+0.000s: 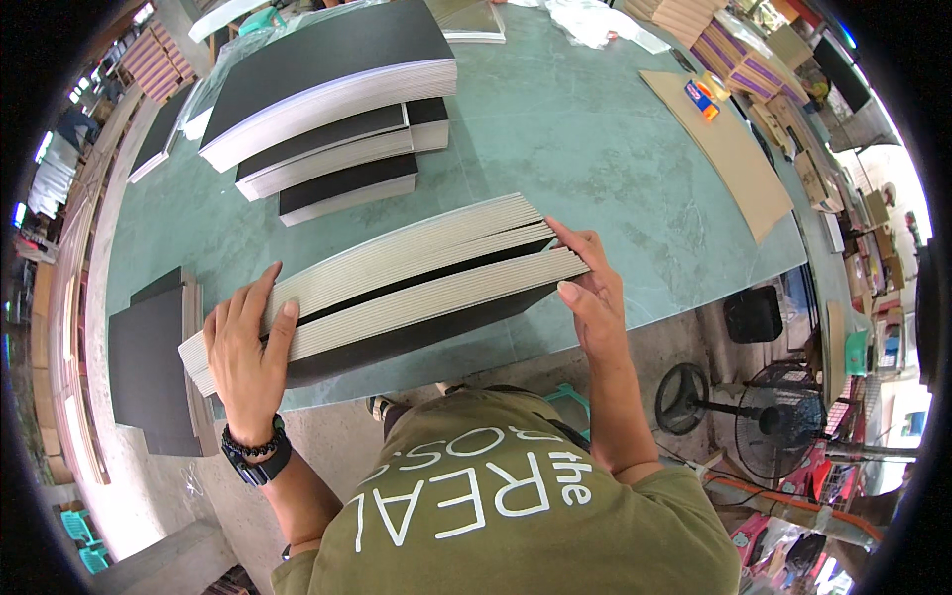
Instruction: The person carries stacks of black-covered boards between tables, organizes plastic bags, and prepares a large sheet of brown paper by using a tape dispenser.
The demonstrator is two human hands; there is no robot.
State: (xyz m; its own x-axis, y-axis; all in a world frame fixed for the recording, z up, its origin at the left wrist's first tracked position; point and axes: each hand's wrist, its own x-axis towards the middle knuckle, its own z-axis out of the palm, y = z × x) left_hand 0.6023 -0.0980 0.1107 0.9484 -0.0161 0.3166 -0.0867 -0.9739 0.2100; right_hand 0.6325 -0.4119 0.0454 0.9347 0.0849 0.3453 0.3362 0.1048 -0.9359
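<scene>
While two bare hands are holding it at its ends, the board bundle [436,300] is standing, in the head view, at the near side of the green surface [575,139], its pale layered edges facing up and a dark gap running lengthwise through it. Whether its underside is resting on the surface, I cannot tell. The left hand [246,347] is clamping the bundle's left end, partly closed, fingers spread over the edges. The right hand [599,288] is gripping the right end, half curled, thumb on the near side. Beyond the bundle, a black board pile [332,59] is sitting; at its left, a smaller black stack [154,362] is lying; to its far right, a cardboard sheet [729,164] is stretching. If the grip were loosening, boards could be slipping apart at that gap; uneven pressure could be fanning the edges or scuffing the black faces.
</scene>
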